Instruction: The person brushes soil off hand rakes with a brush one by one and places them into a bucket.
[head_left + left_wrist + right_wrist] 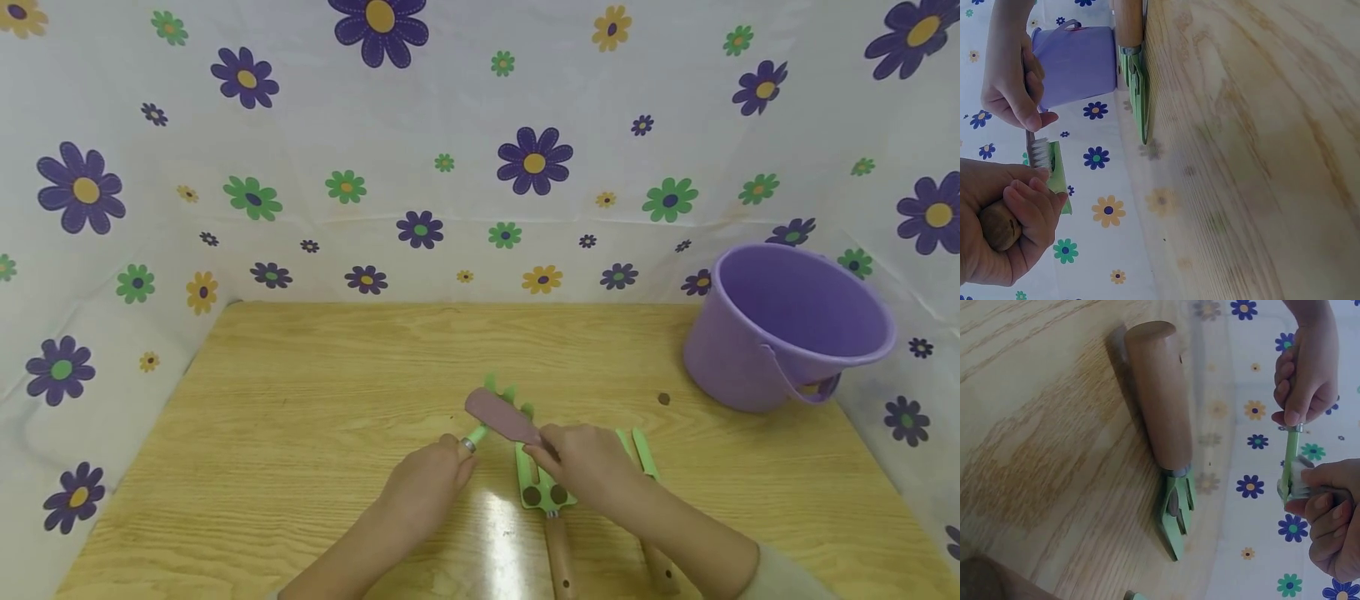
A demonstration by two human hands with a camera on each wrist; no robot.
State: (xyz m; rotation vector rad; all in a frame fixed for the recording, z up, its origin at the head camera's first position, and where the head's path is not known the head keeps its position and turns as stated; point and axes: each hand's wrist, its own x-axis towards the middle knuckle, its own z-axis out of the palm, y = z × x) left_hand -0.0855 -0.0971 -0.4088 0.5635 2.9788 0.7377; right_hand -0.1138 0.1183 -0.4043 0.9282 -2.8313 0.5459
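Head view shows left fingers [465, 473] clasping the green rake [478, 433] above the surface [337, 375], right fingers [546, 460] grasping the brush [501, 415], apparently against its half-hidden prongs [510, 392], which too hard pressing could twist aside.

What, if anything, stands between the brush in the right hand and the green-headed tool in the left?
Nothing visible does: the right hand holds the brush with its bristles up against the green-headed tool in the left hand.
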